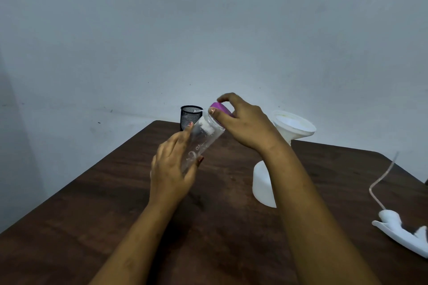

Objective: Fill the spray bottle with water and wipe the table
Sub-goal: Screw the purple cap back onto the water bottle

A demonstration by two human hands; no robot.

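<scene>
Faint white markings on the clear jar (pixel 203 143), too blurred to read; no other text.

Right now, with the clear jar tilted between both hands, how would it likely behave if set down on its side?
The clear jar looks cylindrical and smooth, so on its side it would probably roll across the table. It appears nearly empty, so likely light. The right hand grips the purple lid while the left hand holds the body.

A mesh cup (pixel 190 116) stands at the table's (pixel 115 203) far edge, frame centre. Right of it a funnel (pixel 293 127) sits in a bottle (pixel 262 186). A spray head (pixel 401 230) lies at lower right.
</scene>
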